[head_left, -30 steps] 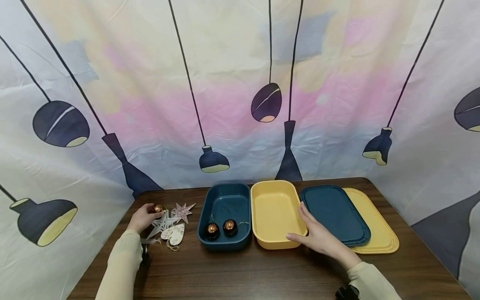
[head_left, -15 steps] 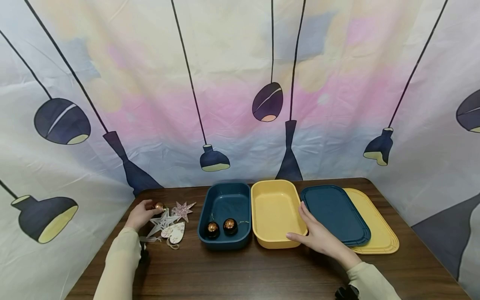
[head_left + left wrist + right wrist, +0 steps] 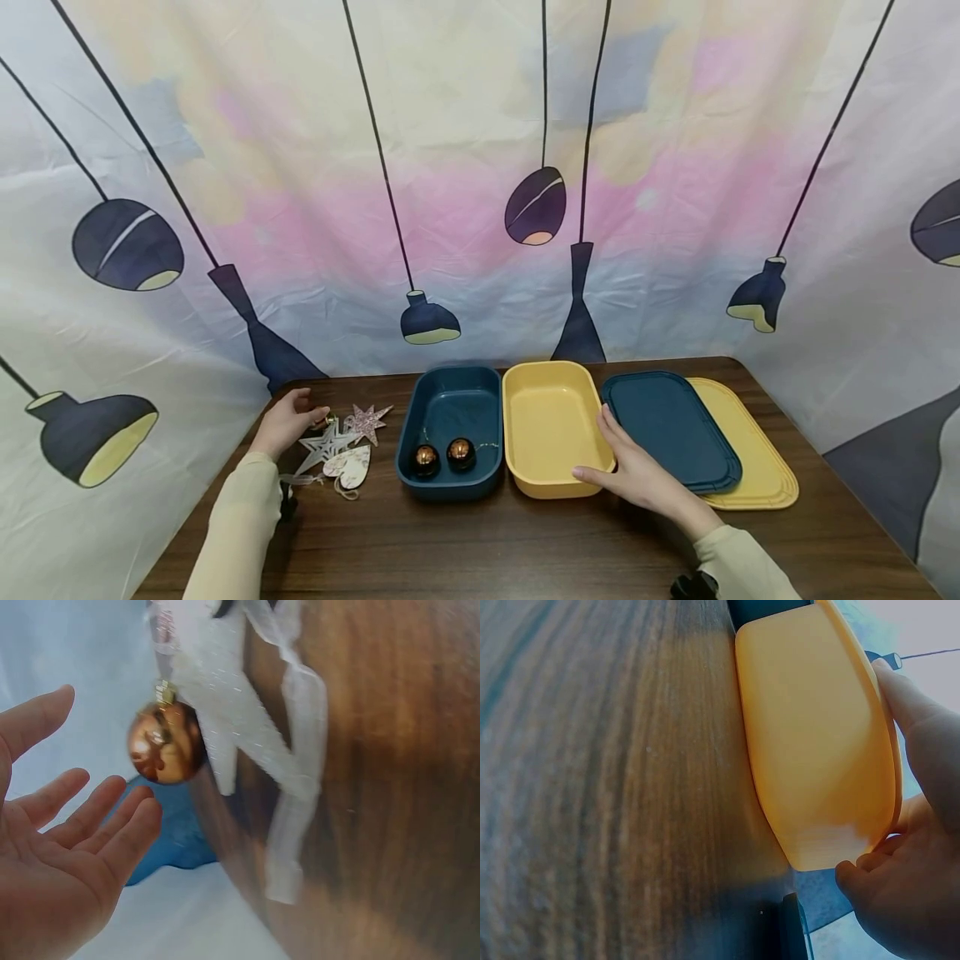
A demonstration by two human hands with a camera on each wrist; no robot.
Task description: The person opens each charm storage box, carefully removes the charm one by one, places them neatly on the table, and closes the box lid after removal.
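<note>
My left hand (image 3: 283, 422) hovers at the table's far left corner, over a copper ball ornament that it mostly covers in the head view. In the left wrist view its fingers are spread apart, a little short of the shiny copper ball ornament (image 3: 165, 746). A white glittery star (image 3: 327, 446) with a ribbon, a pink glitter star (image 3: 366, 423) and a pale heart ornament (image 3: 349, 467) lie beside this hand. My right hand (image 3: 637, 471) rests at the near right corner of the yellow container (image 3: 551, 490), thumb by the front rim and extended fingers along the right side.
Left of the yellow container stands a dark blue container (image 3: 450, 492) with two copper ball ornaments (image 3: 461, 453) inside. A blue lid (image 3: 667, 429) overlaps a yellow lid (image 3: 765, 475) on the right. The brown table (image 3: 480, 550) meets a printed curtain (image 3: 480, 167) behind.
My left hand has shifted slightly back and its fingers have spread, now covering most of the ball ornament from the head view. My right hand and the containers have stayed in place.
</note>
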